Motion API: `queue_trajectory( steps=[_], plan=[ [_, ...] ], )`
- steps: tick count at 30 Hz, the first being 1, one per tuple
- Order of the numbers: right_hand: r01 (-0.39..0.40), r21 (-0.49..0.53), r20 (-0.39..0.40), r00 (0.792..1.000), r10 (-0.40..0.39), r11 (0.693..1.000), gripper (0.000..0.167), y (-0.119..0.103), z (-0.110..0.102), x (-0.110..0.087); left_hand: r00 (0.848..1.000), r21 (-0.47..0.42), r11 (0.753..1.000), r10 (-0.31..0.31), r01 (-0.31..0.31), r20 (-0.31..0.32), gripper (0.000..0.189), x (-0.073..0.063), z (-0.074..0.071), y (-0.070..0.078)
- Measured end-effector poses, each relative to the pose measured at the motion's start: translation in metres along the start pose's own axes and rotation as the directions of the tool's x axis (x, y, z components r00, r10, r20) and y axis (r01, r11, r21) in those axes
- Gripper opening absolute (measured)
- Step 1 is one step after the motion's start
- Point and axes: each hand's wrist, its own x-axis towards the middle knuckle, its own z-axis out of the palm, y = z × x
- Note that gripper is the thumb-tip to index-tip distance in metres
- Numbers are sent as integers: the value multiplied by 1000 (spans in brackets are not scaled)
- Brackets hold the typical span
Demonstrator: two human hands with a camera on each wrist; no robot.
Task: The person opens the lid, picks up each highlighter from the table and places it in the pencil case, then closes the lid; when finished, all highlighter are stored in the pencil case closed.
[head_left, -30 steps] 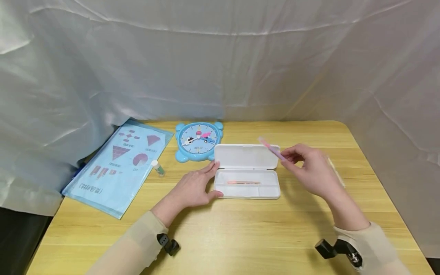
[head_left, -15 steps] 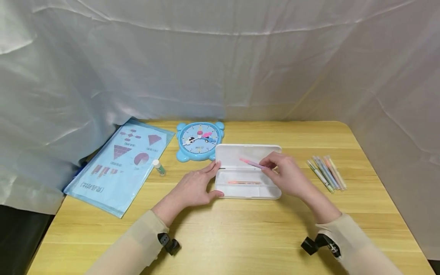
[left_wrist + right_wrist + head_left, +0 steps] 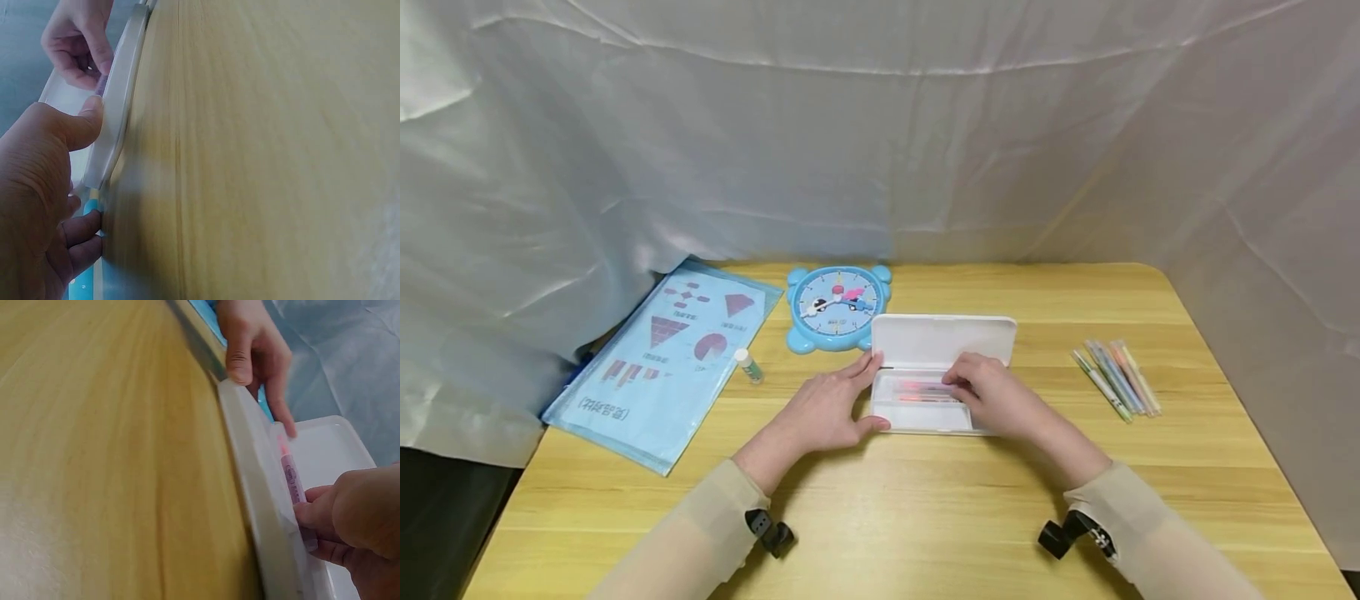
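Note:
A white pencil case (image 3: 917,340) lies on the table with its lid raised. My left hand (image 3: 827,410) holds its left end, thumb (image 3: 87,125) at the near corner and fingers by the hinge. Over the case's right half, my right hand (image 3: 996,398) pinches a purple pen (image 3: 291,476) with a pink tip. That pen lies low in the rear compartment, its tip pointing left; the fingers hide its right end. Just in front of it rests another pen (image 3: 925,399) with an orange-pink tip.
Several coloured pens (image 3: 1116,379) lie side by side to the right. Behind the case sits a blue toy clock (image 3: 837,321). A glue stick (image 3: 748,365) stands left of my left hand, near a blue document folder (image 3: 662,367). Grey cloth (image 3: 895,150) hangs behind the table.
My right hand has moved left and down from the right of the case, bringing the purple pen into the rear compartment. My left hand has stayed at the case's left end.

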Motion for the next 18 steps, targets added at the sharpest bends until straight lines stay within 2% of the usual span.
queue_trajectory(
  steps=[7,13,18],
  plan=[
    [9,-53,45,999,-7,999,13,-4,2,1,1000,4,1000,-2,2,3,102,0,-1,1],
    [15,-52,87,996,-11,999,15,-4,0,1,1000,-1,1000,-4,4,3,102,-1,-1,1],
    [36,-32,56,998,-34,999,14,-3,-4,-1,1000,0,1000,1,-1,0,101,-1,0,1]
  ],
)
